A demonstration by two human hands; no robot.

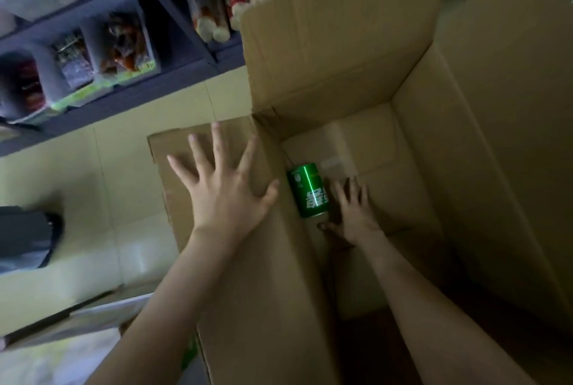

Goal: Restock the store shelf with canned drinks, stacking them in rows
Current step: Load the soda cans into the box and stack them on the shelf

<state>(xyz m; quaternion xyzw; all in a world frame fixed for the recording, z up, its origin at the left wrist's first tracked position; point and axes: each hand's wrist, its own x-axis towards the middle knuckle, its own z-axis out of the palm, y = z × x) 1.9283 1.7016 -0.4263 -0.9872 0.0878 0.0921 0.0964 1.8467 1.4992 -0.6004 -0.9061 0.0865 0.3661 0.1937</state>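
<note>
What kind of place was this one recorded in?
Most likely a small shop aisle: dark shelving stocked with packaged snacks, a tiled floor, and an open cardboard box holding one green can.

Pale yellow tiled floor (124, 198), glossy, thin grout lines, soft glare patch toward lower left. Dark grey metal shelving unit (139, 99) across the upper left, with clear plastic bins (124, 46) of packaged snacks on its tiers, blurred. Light dim, greenish overall. Dark blurred object (28, 235) at left edge, unidentifiable
</note>
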